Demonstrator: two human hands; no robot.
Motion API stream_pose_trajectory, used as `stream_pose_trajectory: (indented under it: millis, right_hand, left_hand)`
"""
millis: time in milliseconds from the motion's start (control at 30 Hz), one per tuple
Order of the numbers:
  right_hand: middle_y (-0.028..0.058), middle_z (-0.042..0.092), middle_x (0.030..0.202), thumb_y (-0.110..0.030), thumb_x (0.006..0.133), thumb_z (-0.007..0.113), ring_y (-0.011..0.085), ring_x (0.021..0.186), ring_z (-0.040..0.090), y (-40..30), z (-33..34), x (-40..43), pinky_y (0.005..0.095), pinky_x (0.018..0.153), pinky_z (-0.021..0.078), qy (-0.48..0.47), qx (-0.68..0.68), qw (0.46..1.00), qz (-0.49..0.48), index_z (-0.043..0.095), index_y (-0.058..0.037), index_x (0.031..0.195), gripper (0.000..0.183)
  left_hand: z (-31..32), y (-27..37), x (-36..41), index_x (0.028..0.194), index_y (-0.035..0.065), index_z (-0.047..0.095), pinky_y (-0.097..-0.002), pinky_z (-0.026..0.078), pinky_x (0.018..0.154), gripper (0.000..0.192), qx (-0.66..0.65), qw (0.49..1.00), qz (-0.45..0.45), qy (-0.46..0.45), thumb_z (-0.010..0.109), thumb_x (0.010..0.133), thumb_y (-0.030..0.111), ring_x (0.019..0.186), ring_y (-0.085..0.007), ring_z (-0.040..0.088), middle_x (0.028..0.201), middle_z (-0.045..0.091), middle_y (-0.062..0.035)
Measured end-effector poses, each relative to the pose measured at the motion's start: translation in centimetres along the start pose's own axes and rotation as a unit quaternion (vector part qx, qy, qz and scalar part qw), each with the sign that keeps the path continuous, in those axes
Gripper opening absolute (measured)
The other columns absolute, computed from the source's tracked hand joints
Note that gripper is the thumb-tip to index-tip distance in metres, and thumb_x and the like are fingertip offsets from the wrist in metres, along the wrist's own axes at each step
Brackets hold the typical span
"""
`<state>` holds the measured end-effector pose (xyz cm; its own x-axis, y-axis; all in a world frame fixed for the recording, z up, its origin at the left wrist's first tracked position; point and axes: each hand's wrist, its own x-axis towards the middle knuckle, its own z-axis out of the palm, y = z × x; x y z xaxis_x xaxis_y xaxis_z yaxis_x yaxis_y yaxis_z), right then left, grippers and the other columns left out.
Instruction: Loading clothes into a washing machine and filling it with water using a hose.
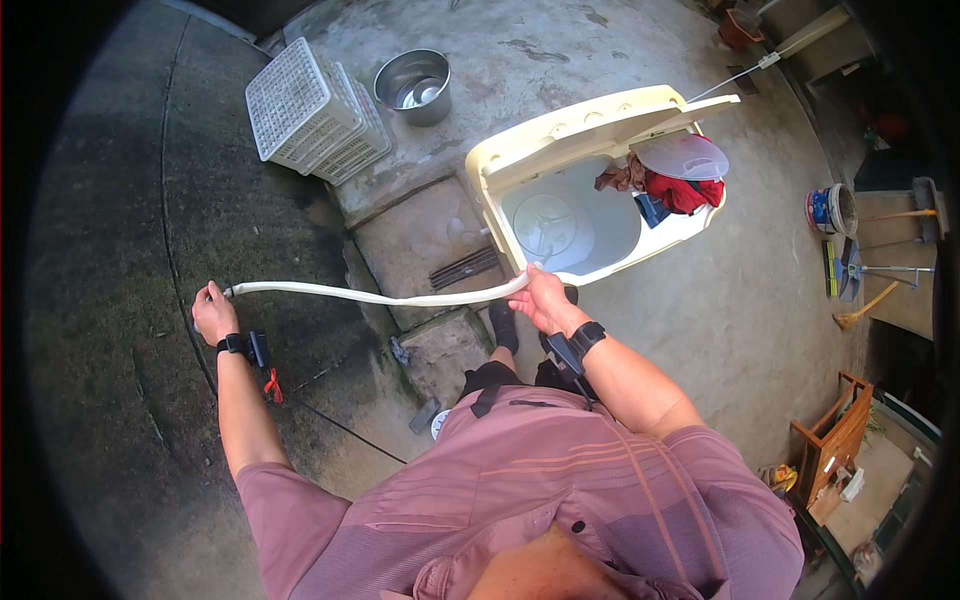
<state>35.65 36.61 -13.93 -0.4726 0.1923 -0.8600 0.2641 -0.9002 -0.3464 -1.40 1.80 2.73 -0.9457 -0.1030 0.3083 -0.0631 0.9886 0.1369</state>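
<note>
A flexible white hose (409,301) stretches between my two hands, sagging slightly. On the left, my left hand (215,313) grips a small fitting at one end, mostly hidden by the fingers. My right hand (541,298) holds the other end at the near rim of a cream-coloured twin-tub washing machine (484,169). That machine's lid (615,131) is raised. The wash tub (611,217) shows a round pulsator (545,225) at its bottom. Red clothes (679,193), a brown cloth (622,178) and a clear plastic cover (686,156) lie at its right side.
Stacked white plastic crates (300,105) and a metal pot (412,86) stand beyond a floor drain grate (463,268). A concrete step (442,356) lies by my feet. To the right are a paint bucket (830,210), a broom (862,306) and a wooden stand (836,442).
</note>
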Motion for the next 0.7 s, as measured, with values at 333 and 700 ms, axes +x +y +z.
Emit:
stream_pose_trajectory:
  millis: [333,700]
  right_hand:
    - [0.0116,0.056,0.087,-0.030,0.096,0.031,0.0216,0.069,0.059,0.0,-0.1,0.4,0.0315,0.054,0.0491,-0.002,0.003,1.000,0.002,0.044,-0.0032,0.101,0.030]
    - [0.0156,0.056,0.094,-0.028,0.096,0.031,0.0250,0.074,0.060,0.0,-0.4,1.1,0.0326,0.055,0.0515,-0.001,0.013,1.000,-0.003,0.041,0.0007,0.106,0.032]
  left_hand:
    - [0.5,-0.4,0.2,0.099,0.0113,0.064,-0.0426,0.045,0.078,0.038,-0.004,1.000,0.003,0.005,0.050,0.083,0.042,0.092,-0.0333,0.057,0.101,0.061,-0.0151]
    - [0.9,-0.6,-1.4,0.103,0.0049,0.055,-0.0414,0.043,0.079,0.032,-0.060,0.996,0.032,0.052,0.046,0.078,0.022,0.092,-0.0357,0.057,0.100,0.060,-0.0188]
